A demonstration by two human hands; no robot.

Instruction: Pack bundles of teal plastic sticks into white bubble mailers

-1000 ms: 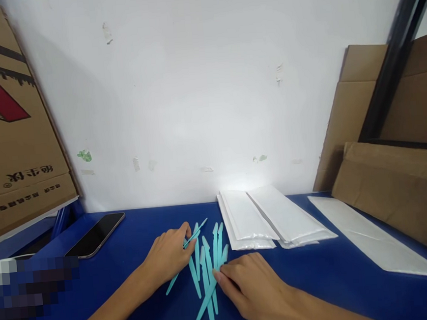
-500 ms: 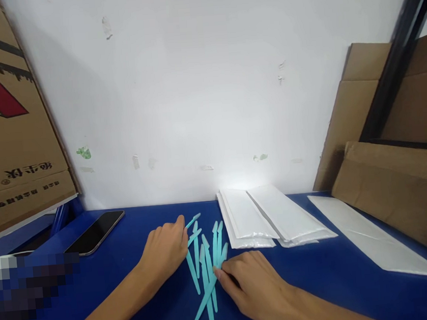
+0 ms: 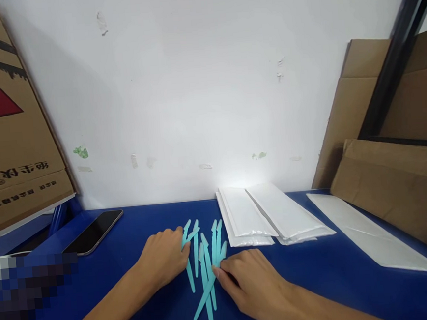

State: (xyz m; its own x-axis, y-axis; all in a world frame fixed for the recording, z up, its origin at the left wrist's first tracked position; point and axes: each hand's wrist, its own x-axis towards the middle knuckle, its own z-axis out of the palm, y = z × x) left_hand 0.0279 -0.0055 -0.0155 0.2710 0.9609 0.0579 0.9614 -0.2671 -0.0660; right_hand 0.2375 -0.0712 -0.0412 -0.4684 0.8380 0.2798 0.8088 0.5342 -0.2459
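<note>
"What was behind the blue table (image 3: 137, 220)?"

"I saw a white wall (image 3: 192, 82), marked with peeling scraps (image 3: 101, 23) and green patches (image 3: 81, 151), brightest low down. At right, a black post (image 3: 386, 62) slanted upward."

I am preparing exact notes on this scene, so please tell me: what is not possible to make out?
In the head view:
Left hand: its back hides most fingers, so its grip is unclear.
Lowest-reaching turquoise stick: its tip meets the bottom edge, maybe cut off.
Phone: a pixelated patch hides its near corner.
Cardboard box: cut off by the left edge.
</note>
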